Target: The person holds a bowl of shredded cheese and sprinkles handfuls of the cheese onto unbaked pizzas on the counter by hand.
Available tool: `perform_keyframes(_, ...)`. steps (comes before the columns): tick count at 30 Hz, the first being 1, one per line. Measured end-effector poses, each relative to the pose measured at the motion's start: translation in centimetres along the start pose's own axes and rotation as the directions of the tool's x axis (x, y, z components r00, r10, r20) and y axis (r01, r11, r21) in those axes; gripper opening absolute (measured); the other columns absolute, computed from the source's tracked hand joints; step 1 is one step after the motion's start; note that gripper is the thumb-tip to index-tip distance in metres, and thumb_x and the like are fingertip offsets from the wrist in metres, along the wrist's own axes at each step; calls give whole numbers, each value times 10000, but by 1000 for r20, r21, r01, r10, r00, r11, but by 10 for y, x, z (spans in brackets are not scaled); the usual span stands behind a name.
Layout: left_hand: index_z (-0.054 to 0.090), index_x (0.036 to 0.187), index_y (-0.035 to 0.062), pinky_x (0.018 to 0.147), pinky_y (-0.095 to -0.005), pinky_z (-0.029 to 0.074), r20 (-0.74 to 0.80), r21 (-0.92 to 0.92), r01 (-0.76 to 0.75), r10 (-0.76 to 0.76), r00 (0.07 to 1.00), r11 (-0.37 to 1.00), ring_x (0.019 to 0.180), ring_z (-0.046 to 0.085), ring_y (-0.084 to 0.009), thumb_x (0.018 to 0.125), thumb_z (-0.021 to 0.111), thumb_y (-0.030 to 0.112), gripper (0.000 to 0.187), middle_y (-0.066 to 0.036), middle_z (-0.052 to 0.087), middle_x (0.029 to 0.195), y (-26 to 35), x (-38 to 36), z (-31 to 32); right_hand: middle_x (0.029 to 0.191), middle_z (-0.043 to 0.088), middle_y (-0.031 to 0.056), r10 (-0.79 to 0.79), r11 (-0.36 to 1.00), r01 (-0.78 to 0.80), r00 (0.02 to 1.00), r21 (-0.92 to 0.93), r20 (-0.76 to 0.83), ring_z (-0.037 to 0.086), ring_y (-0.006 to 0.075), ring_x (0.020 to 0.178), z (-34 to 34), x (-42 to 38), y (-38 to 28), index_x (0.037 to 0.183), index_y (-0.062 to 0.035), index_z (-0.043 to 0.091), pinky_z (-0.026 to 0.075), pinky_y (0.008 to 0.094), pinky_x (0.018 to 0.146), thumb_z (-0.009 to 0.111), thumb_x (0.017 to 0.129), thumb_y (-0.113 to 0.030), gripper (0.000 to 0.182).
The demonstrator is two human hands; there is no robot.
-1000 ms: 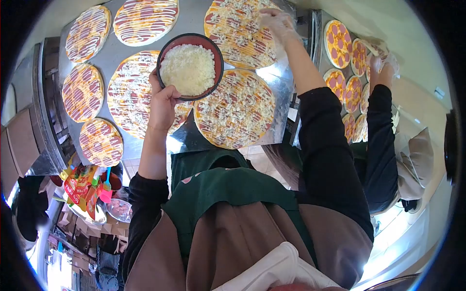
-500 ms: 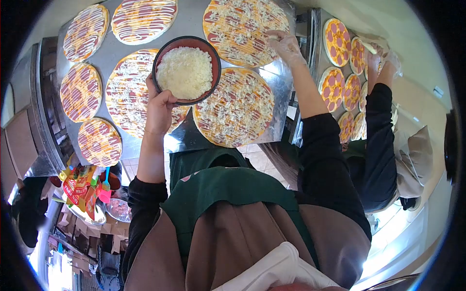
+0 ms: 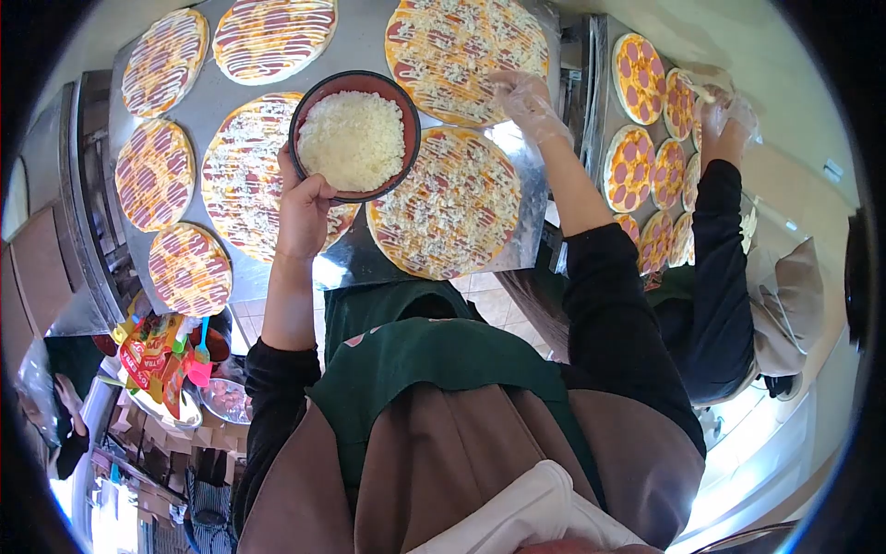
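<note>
My left hand grips a dark round bowl, thumb over its rim. Grated white cheese fills much of the bowl. My right hand, in a clear plastic glove, is over the right side of a large pizza strewn with cheese. Its fingers are bunched and point down; what they hold is hidden. Below that lies another large pizza covered with grated cheese. Partly hidden behind the bowl and my left hand is a third large pizza, with sauce lines and some cheese.
Several smaller pizzas with sauce lines lie along the left of the metal table. At right, a co-worker's gloved hands are above another tray of pizzas. Colourful packets and a plastic tub stand lower left.
My right hand has moved a little left and down over the upper pizza, its fingers now bunched closer. The bowl stays nearly still. At far left, another person's arm has come into view.
</note>
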State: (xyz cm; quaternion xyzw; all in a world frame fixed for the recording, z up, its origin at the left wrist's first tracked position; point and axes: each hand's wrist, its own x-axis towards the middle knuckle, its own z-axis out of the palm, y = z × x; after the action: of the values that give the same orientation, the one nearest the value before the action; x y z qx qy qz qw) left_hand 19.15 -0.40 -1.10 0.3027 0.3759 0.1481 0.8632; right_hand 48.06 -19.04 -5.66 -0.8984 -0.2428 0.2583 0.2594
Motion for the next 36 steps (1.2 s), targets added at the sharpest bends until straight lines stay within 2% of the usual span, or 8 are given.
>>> perform_keyframes(4,297,1283,108,823,-259,450,7,-12,-4,4,1000,1000,1037,491,-165,657,395,-98,666,-71,442,1194,0,-1,-1,814,650,52,66,997,-65,997,34,-41,559,108,692,-5,-5,-4,1002,-78,674,455,282,651,597,781,-130,239)
perform_keyframes(7,309,1276,110,827,-258,445,13,-12,-9,9,1000,1000,1037,485,-160,658,391,-98,658,-67,441,1191,1,0,0,859,666,120,84,996,-84,996,-38,-17,620,159,750,-1,-7,-22,944,-73,688,478,289,718,544,800,-126,210)
perform_keyframes(19,339,1248,119,799,-247,443,11,-15,-1,1,1000,1000,986,499,-145,666,391,-92,622,-55,461,1156,2,-1,-2,860,660,56,-129,974,136,990,181,-50,588,105,759,19,39,-27,971,-43,669,471,230,685,642,810,-155,198)
perform_keyframes(22,329,1259,119,778,-242,445,5,-19,3,-2,1000,1000,967,503,-140,669,394,-92,630,-53,465,1150,2,0,-5,842,684,78,-51,972,86,986,220,-161,632,146,734,-1,43,-7,922,-94,692,488,263,695,620,784,-155,168)
perform_keyframes(24,319,1270,117,767,-240,446,-4,-14,6,-6,1000,1000,957,505,-137,670,395,-92,640,-53,467,1146,3,1,-6,872,673,61,-76,997,81,974,16,-213,622,118,823,-15,36,3,983,-45,670,491,251,711,654,799,-142,210)
perform_keyframes(31,283,1306,105,749,-226,440,-5,-12,7,-7,1000,1000,965,500,-129,669,407,-91,679,-52,458,1175,2,6,-4,830,687,83,201,979,-204,969,-3,-141,649,146,782,-13,12,4,896,-65,692,495,250,712,646,764,-178,180)
perform_keyframes(34,298,1298,108,763,-226,436,3,0,8,-8,1000,1000,991,494,-134,666,405,-93,672,-50,447,1197,2,8,-3,809,684,85,176,984,-170,975,53,-135,647,138,779,-11,12,8,910,-44,682,497,251,708,652,765,-185,205)
perform_keyframes(36,306,1293,110,773,-227,434,14,15,15,-15,1000,1000,1005,490,-137,665,403,-93,668,-49,443,1205,3,9,-1,815,681,72,197,929,-141,971,343,-133,640,121,790,-10,19,11,922,-30,677,504,254,714,665,754,-183,227)
